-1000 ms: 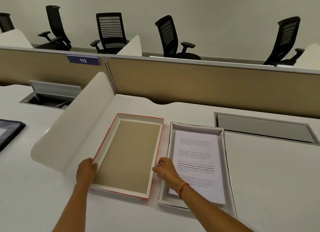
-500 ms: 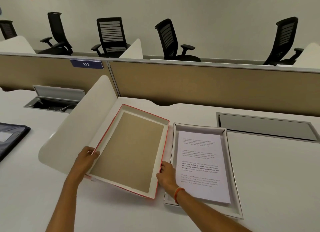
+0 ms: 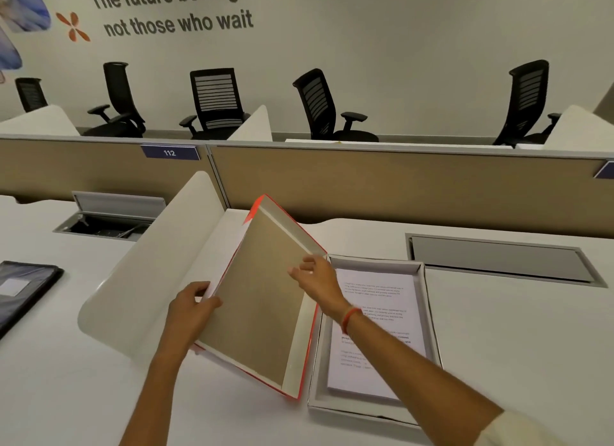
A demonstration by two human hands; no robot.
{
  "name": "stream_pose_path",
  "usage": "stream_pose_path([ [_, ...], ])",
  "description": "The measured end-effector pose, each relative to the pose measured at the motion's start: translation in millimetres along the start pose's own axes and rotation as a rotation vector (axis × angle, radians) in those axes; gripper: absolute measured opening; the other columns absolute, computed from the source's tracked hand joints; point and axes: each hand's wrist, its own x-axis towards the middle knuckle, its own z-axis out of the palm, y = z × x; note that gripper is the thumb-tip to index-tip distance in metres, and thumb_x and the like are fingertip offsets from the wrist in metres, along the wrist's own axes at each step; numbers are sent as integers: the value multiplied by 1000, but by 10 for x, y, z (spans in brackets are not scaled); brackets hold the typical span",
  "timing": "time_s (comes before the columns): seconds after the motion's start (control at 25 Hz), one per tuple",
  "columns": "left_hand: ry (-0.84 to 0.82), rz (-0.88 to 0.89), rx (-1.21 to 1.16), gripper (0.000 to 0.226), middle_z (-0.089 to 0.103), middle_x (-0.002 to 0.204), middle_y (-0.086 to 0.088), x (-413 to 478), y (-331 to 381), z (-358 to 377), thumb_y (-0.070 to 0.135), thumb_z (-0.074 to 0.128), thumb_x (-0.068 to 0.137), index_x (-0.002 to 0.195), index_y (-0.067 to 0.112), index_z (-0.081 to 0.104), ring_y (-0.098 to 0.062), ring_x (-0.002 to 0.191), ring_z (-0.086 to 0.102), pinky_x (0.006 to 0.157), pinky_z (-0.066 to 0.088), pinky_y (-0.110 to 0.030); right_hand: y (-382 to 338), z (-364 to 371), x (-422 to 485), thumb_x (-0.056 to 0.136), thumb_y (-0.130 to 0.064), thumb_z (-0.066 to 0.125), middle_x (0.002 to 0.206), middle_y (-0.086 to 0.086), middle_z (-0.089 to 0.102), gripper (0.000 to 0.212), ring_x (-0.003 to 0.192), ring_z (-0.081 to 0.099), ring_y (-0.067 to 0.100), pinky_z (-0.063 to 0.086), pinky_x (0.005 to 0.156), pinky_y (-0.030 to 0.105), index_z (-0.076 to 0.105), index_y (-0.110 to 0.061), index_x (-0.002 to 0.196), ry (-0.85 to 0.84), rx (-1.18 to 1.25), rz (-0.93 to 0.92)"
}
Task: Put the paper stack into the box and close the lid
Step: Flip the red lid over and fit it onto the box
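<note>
Red-edged cardboard is what is catching the eye: the lid [image 3: 262,299] is being held up off the tabletop [image 3: 498,329], tilted steeply so its brown inside is facing the person, with its lower corner hanging just left of the box [image 3: 428,312] and close above the tabletop. The left hand [image 3: 192,312] is gripping the lid's left rim, fingers [image 3: 212,301] curled over the edge and closed on it. The right hand [image 3: 315,274] is reaching to the lid's right rim near its upper end, fingers spread and only loosely bent; whether they are actually pinching the rim or just resting against it I cannot tell. An orange band [image 3: 350,317] is sitting on that wrist.

The box is lying flat on the tabletop, open, with pale grey walls. Inside it the paper stack [image 3: 382,312] is lying flat, printed side up, filling most of the floor; the right forearm is crossing over its lower part. The lid is standing just left of the box, beside it and not over it.

Left of the lid a white curved divider [image 3: 149,279] is rising from the tabletop. Behind the box a grey cable hatch [image 3: 498,259] is sitting shut in the tabletop, and beyond that a tan partition [image 3: 398,186] is running across. Far left of the box, a dark folder [image 3: 23,289] is lying at the edge.
</note>
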Motion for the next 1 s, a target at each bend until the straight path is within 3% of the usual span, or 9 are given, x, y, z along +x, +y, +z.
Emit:
stream_pose_path([
  [0.12,22,41,65,45,62,118,-3,-161,209,115,23,66,80,124,15,58,-25,100,58,87,48,-40,-520,15,58,85,-37,68,105,20,57,60,96,63,28,57,91,42,47,-1,127,-88,63,-57],
  [0.16,22,49,84,47,62,117,-2,-206,265,156,28,66,78,123,16,58,-25,100,59,88,49,-40,-655,20,59,86,-38,68,93,16,51,58,85,59,25,57,87,42,49,4,122,-105,67,-71],
  [0.28,26,81,134,45,61,111,0,-349,426,291,32,66,80,120,16,56,-21,94,57,83,49,-37,-910,77,99,88,-34,67,69,1,40,30,61,47,14,55,70,37,52,-12,74,-134,76,-68],
  [0.36,38,93,173,44,61,110,-1,-435,516,382,31,67,80,119,15,55,-20,90,56,78,47,-34,-957,122,146,87,-33,68,59,-2,39,45,55,45,13,49,63,33,37,-17,59,-105,18,-74],
  [0.52,74,135,287,43,59,108,-1,-641,689,567,32,67,79,116,17,50,-17,85,56,68,43,-28,-950,128,196,75,-42,77,87,8,46,46,78,44,21,39,61,28,49,-8,88,54,-135,-141],
  [0.68,64,183,325,47,56,107,-1,-798,797,749,33,68,77,116,17,48,-16,85,57,66,45,-25,-986,38,181,71,-31,83,120,15,49,77,98,52,27,38,71,28,43,4,126,142,-337,-160],
  [0.8,18,186,332,56,55,108,1,-854,838,843,41,72,74,119,19,45,-15,87,57,78,55,-28,-963,-28,147,75,-12,76,122,22,53,76,91,56,29,37,68,25,33,11,133,218,-404,-150],
  [0.88,-17,201,287,61,53,108,7,-857,860,876,52,71,74,121,23,44,-14,91,57,85,54,-32,-929,-90,120,77,-3,69,122,25,53,69,99,60,33,38,68,25,32,13,133,241,-413,-158],
  [1.0,-92,151,24,68,59,119,4,-732,810,882,66,53,73,125,22,51,-22,106,62,93,52,-41,-907,-196,85,77,0,68,122,23,52,63,106,58,36,41,71,28,36,10,131,259,-407,-164],
])
